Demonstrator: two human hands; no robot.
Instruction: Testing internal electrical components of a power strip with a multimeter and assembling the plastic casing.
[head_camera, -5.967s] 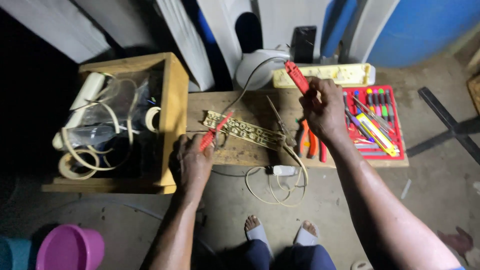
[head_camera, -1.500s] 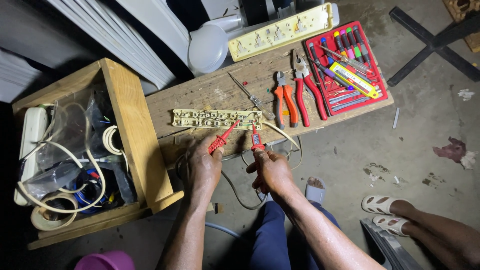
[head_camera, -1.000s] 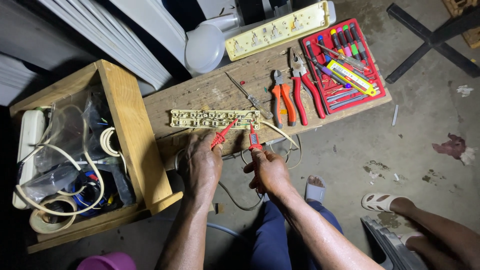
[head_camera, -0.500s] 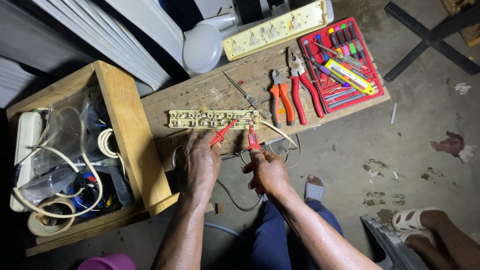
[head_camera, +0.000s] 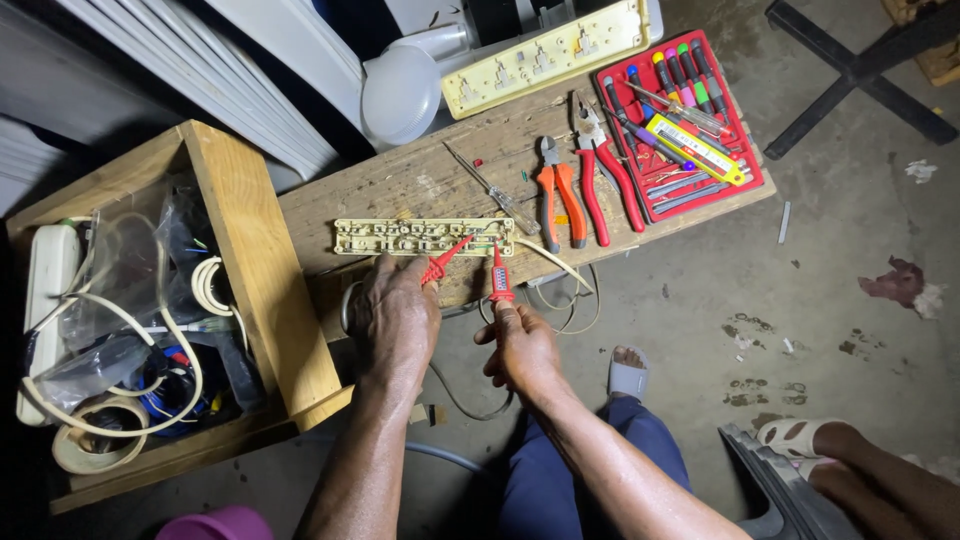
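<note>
Nearest to us, our left hand (head_camera: 393, 318) closes its fingers around one red test probe (head_camera: 437, 266), and our right hand (head_camera: 522, 348) pinches a second red test probe (head_camera: 499, 280) upright between its fingers. Both tips reach just past the fingertips onto the opened power strip base (head_camera: 424, 237), a cream rail of contacts lying flat on the wooden counter (head_camera: 420, 180).

To do this well, we judge that each tip should rest steady on bare metal, and the two tips should stay apart from each other. We keep the fingers behind the red collars, clear of the metal. Resting the heels of the hands on the counter edge would likely steady the touch.

A loose white cable (head_camera: 565, 290) loops just to the right of the right fingers; we keep it out from under the probes.

Beyond the fingers lie a screwdriver (head_camera: 492, 188) and orange-handled pliers (head_camera: 558, 190) beside red-handled pliers (head_camera: 606, 172). Farther right sits a red tray of screwdrivers (head_camera: 685, 120), and farthest off a cream power strip cover (head_camera: 545, 55).
</note>
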